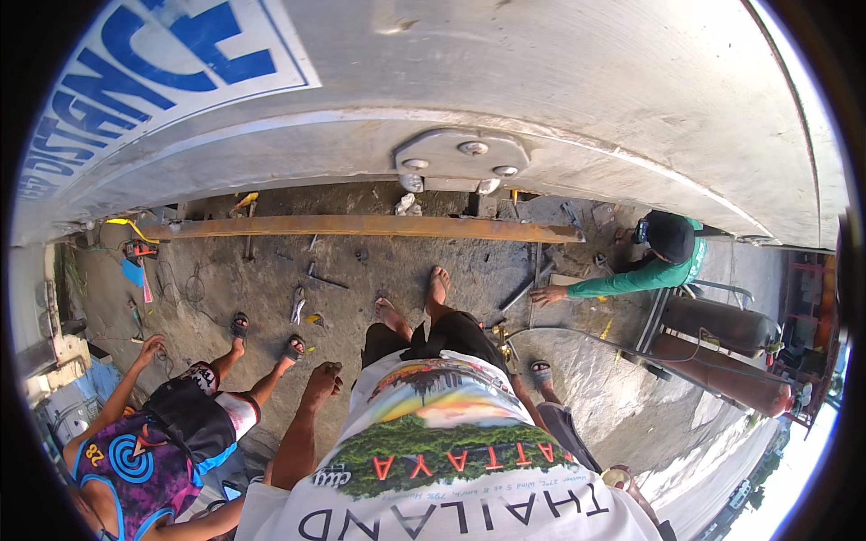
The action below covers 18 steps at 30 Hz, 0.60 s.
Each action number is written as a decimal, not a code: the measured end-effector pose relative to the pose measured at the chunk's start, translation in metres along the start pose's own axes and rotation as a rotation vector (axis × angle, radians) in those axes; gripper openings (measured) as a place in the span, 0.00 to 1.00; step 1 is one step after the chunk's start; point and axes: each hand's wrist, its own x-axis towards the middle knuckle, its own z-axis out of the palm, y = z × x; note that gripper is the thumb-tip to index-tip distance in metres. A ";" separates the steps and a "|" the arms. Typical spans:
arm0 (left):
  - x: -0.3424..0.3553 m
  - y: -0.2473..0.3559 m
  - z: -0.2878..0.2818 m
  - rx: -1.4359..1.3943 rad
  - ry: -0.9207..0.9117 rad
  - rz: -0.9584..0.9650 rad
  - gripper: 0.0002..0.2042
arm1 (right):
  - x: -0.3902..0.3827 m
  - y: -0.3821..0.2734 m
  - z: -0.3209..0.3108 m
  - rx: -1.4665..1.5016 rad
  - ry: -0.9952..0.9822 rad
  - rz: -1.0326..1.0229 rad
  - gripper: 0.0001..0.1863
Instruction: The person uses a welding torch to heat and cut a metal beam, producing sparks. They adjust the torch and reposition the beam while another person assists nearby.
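Note:
My left hand [322, 382] hangs beside my white printed shirt [451, 451], loosely closed with its fingers curled, and nothing shows in it. It touches nothing, above the bare concrete ground. At the right edge of the shirt a hand [626, 487] shows in part beside a pale, round, cup-like thing [617, 477]; I cannot tell whether it is my right hand or that of a person partly hidden behind the shirt. Near my right leg is a brass torch-like fitting [502, 335] with a dark hose [577, 331] running from it; whatever holds it is hidden.
A long rusty steel beam [361, 226] lies before my feet, under a big pale metal panel [631, 81]. At right, a person in green [681, 257] crouches, reaching toward the ground, near gas cylinders [717, 325]. A person in a purple top [135, 469] is at left. Hammers [327, 278] and cables lie about.

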 end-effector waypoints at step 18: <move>0.026 0.107 0.061 0.613 0.075 0.286 0.22 | 0.033 0.015 -0.062 0.030 -0.088 0.022 0.18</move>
